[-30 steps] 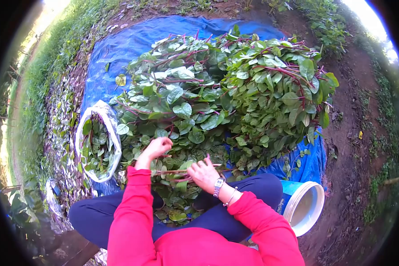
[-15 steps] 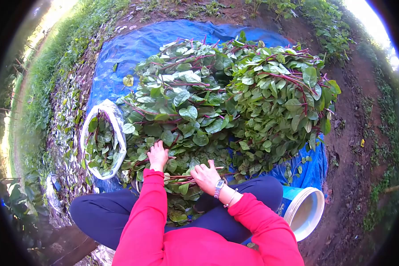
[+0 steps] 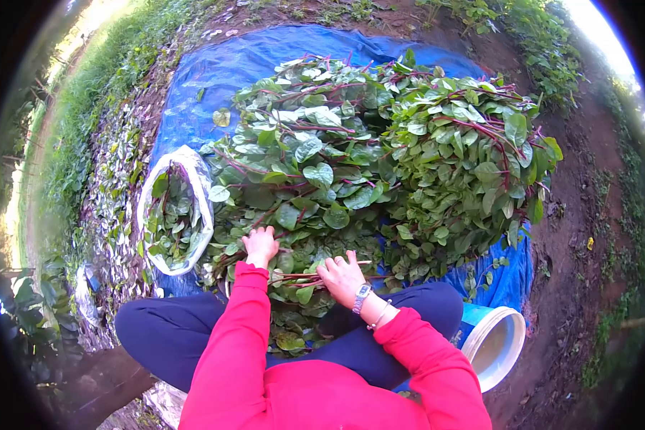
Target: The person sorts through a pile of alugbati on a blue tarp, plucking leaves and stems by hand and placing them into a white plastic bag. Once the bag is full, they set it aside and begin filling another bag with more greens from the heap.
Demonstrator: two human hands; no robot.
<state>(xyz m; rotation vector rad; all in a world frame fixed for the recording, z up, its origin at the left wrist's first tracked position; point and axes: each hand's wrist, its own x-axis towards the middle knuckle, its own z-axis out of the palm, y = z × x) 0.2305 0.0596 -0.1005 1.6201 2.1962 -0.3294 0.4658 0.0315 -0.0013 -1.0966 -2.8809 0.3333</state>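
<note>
Left hand lower now, spread on leaves; right hand clasped around stems.

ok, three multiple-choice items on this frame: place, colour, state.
1. Where is the sack? A) at the person's left B) at the person's right C) on the lap
2. What colour is the tarp? A) green B) blue C) black
3. What is the right hand doing? A) open, empty B) gripping stems C) in the air
Key: 1 A, it lies outside the left hand; 2 B, bare blue shows around the leaves; 3 B, fingers curl around the stems.
</note>
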